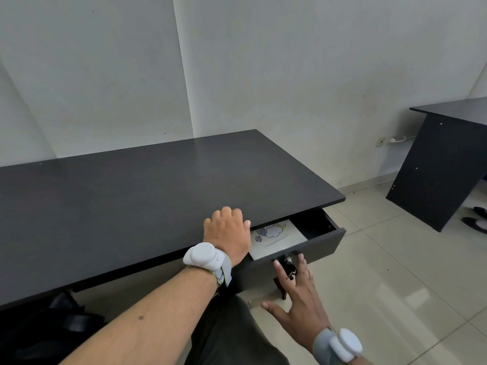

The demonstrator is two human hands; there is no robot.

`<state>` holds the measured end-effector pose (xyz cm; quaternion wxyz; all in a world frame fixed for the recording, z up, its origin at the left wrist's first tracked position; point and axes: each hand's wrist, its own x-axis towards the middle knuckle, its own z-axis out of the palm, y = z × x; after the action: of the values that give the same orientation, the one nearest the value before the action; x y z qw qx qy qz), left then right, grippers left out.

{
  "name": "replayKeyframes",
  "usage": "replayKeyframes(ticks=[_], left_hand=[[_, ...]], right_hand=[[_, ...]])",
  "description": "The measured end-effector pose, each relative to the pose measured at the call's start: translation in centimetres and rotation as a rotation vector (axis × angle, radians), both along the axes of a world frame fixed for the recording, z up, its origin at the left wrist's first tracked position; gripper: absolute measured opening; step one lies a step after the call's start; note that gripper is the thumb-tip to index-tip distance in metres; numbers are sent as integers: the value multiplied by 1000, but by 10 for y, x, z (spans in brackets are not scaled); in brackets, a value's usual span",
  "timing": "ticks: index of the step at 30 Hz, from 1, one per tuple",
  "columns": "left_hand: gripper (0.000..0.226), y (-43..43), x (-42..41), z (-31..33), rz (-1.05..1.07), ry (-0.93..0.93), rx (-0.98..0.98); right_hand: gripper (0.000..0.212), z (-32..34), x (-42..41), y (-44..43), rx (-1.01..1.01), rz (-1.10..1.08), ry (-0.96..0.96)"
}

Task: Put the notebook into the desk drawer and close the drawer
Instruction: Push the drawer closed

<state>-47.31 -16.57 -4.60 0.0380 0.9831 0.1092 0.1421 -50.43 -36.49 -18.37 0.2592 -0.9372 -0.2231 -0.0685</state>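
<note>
Inside, the open drawer point(320, 242) holds the notebook point(276, 239).

Lighting: even, soft daylight; no hard shadows. Pale glare seen on floor tiles point(411, 296) right of the desk point(131, 206); faint sheen on desk top. Focus: sharp centrally. Distortion: wide-angle bowing noted toward edges (wall lines slanted).

Notebook point(276, 239) in drawer point(320, 248) (under desktop point(158, 196))

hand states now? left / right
Left hand: fingers curled, resting on the desk edge, holding nothing.
Right hand: open, fingers spread at the drawer front, holding nothing.
</note>
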Motion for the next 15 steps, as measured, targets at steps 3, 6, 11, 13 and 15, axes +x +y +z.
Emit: replayKeyframes(ticks=[3, 6, 11, 13, 15], left_hand=[[39, 1, 1, 0, -3, -1, 2], [39, 4, 2, 1, -4, -3, 2], [39, 6, 4, 2, -16, -12, -3], [39, 7, 6, 2, -16, -13, -7], [39, 8, 7, 3, -18, -11, -13]], right_hand=[[86, 9, 15, 11, -45, -4, 9], [88, 12, 30, 19, -80, 1, 7], [89, 19, 57, 31, -69, 6, -5], [90, 22, 67, 35, -74, 4, -14], [91, 23, 75, 40, -88, 10, -22]])
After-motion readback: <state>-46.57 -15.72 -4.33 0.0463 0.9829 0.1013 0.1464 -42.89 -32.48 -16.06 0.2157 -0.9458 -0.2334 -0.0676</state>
